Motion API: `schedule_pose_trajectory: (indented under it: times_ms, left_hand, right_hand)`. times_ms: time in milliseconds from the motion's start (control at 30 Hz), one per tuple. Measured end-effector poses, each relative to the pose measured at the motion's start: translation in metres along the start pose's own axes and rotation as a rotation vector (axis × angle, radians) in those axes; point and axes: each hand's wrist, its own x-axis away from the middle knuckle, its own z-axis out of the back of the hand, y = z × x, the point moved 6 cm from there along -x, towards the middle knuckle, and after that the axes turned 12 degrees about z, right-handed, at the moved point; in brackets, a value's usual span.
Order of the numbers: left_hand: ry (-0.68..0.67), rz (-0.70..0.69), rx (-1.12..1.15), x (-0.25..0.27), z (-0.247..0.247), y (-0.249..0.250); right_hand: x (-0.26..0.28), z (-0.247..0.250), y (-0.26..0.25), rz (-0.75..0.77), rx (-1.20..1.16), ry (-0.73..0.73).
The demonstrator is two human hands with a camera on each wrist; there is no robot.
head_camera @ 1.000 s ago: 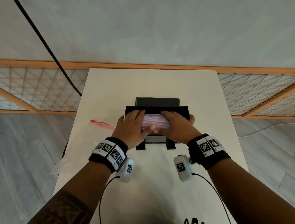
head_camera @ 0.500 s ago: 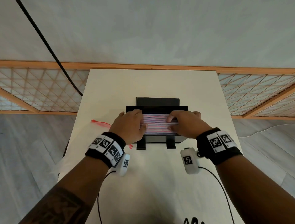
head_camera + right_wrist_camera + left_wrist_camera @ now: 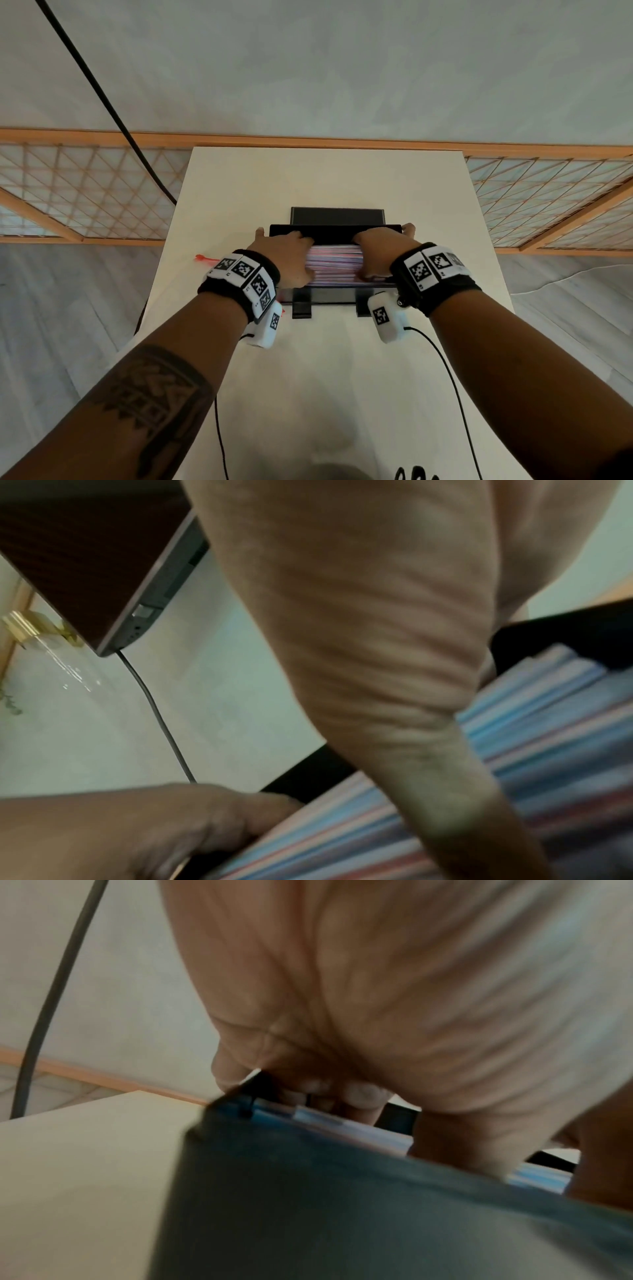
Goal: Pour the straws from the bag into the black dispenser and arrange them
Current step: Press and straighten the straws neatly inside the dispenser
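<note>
The black dispenser point(image 3: 329, 295) stands mid-table with its lid point(image 3: 337, 216) tipped open at the back. Pink and blue straws point(image 3: 334, 265) lie across it in a level pile. My left hand point(image 3: 284, 253) grips the pile's left end, fingers curled over the far side and thumb on the near side. My right hand point(image 3: 380, 251) grips the right end the same way. In the left wrist view curled fingertips point(image 3: 365, 1093) bear on the straws point(image 3: 342, 1123) above the dispenser wall point(image 3: 342, 1204). The right wrist view shows my right hand point(image 3: 359, 615) on the straws point(image 3: 548, 737).
The clear bag with a red zip strip point(image 3: 205, 257) lies flat on the table point(image 3: 325, 178) left of the dispenser. A black cable point(image 3: 113, 113) hangs at the left. Wooden lattice railings point(image 3: 85, 192) flank the table. Wrist-camera cables point(image 3: 445, 370) trail over the near tabletop.
Both hands slid apart from the middle of the straw pile out to its two ends, uncovering more of the straws. The dispenser and bag stayed put.
</note>
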Motion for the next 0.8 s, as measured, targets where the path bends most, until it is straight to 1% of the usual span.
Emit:
schedule_pose_trajectory:
  times_ms: [100,267,467,533,633,733,800]
  left_hand:
    - [-0.018,0.012,0.018,-0.004,0.001,0.002]
    - [-0.052,0.04,0.062,-0.003,0.001,0.004]
    - [0.007,0.023,0.123,0.0,0.004,0.001]
    - [0.061,0.016,0.125,0.001,0.006,0.002]
    - [0.223,-0.006,0.123,0.005,0.009,0.002]
    - [0.391,0.016,0.129,0.013,0.008,0.002]
    - [0.472,0.049,0.192,0.017,0.004,0.0]
  right_hand:
    - [-0.005,-0.008,-0.001,-0.033,0.014,-0.032]
    - [-0.001,-0.012,-0.002,-0.036,0.049,0.022]
    - [0.003,-0.01,-0.001,-0.009,-0.002,0.051]
    - [0.003,-0.012,-0.001,-0.02,0.001,0.061]
    - [0.005,-0.013,-0.002,-0.032,0.012,0.118]
    - [0.011,-0.012,-0.003,-0.058,0.037,0.266]
    - [0.016,-0.013,-0.003,-0.071,0.041,0.383]
